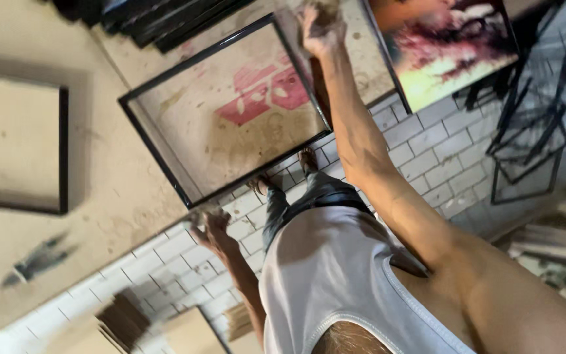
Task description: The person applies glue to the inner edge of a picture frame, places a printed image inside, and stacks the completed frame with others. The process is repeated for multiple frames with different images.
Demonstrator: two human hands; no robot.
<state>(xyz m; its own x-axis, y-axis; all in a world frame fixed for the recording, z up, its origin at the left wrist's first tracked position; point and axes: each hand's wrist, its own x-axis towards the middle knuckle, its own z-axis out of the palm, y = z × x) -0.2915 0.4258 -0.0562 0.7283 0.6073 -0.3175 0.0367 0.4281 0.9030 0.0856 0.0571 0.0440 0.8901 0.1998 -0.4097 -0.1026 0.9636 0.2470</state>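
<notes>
The black frame (221, 111) lies flat on the table (99, 190), near its edge, with nothing set inside it: bare board with a red mark shows through. The right hand (319, 26) closes on the frame's far corner; the left hand (207, 226) grips its near corner. Judging by this, the frame is being placed and not yet filled. A print (447, 46) lies just beyond the frame.

1. Frame (165, 157): thin black edges around a tan, smudged panel.
2. Panel mark (263, 95): faded red-pink blocks with pale leaf shapes.
3. Picture (447, 46), far right: dark red, orange and yellow blotches.
4. Floor (440, 157): white-grey brick pattern.
5. Tabletop (27, 52): beige.
</notes>
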